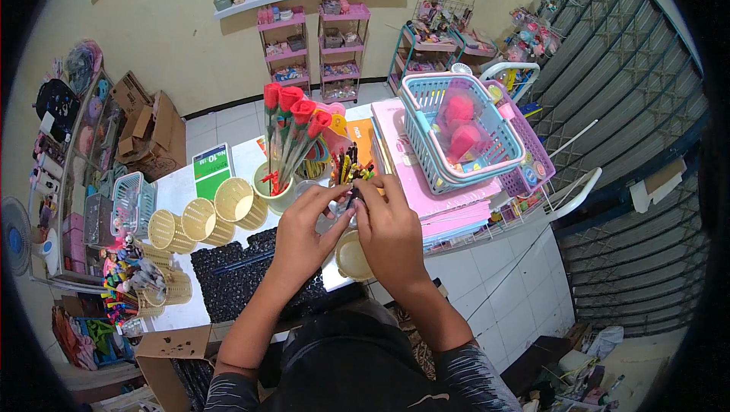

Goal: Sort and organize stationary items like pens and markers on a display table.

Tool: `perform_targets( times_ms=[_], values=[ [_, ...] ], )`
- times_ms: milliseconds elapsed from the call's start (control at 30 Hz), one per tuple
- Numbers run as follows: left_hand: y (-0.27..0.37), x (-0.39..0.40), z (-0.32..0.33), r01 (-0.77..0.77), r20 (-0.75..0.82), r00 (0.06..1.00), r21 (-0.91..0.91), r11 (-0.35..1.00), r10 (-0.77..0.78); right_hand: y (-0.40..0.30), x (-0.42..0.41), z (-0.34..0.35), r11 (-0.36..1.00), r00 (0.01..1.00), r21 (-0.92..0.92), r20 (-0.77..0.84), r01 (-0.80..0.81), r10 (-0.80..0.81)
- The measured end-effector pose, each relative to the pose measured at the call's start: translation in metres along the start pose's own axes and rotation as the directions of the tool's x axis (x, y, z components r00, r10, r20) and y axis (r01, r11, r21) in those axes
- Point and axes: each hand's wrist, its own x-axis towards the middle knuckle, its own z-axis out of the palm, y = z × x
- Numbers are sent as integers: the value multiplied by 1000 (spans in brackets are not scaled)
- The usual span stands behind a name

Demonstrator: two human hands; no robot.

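Note:
My left hand (308,226) and my right hand (390,232) meet at the fingertips over the table. Between them they pinch a small, slim dark object (354,194), perhaps a pen; fingers cover most of it. Just beyond stands a bunch of pens or pencils (352,168), yellow, black and red. Under my right hand sits a cream plastic basket (352,257), partly hidden. Left of my fingers, a pale green pot (279,200) holds several red artificial roses (296,108) in clear sleeves. Black bubble wrap (228,281) lies beside my left forearm, with a dark slim rod on it.
Several cream baskets (208,222) line the table's left side, one group filled with colourful pens (117,284). A green-and-white box (212,169) lies behind. At right, blue baskets (462,138) rest on pink folders (439,184). An open cardboard box (171,346) stands by my left elbow.

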Motion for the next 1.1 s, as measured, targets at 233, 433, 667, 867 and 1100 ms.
perform_targets(
  times_ms=[233,433,667,867,1100],
  values=[
    [0,4,1,-34,-16,999,-2,999,34,3,-2,-2,986,999,160,-1,-37,38],
    [3,-1,-2,-106,-53,993,-12,994,105,-5,-6,-12,987,1000,160,0,30,-30],
    [31,-27,-49,12,-188,981,-212,977,-53,-30,-10,-29,931,994,346,-47,112,-102],
    [26,-75,-111,34,-364,909,-424,905,-204,-50,-14,-9,900,958,375,90,222,-273],
    [-32,-147,-148,48,-417,849,-552,833,-325,-82,-20,47,877,914,420,212,234,-346]
  ],
)
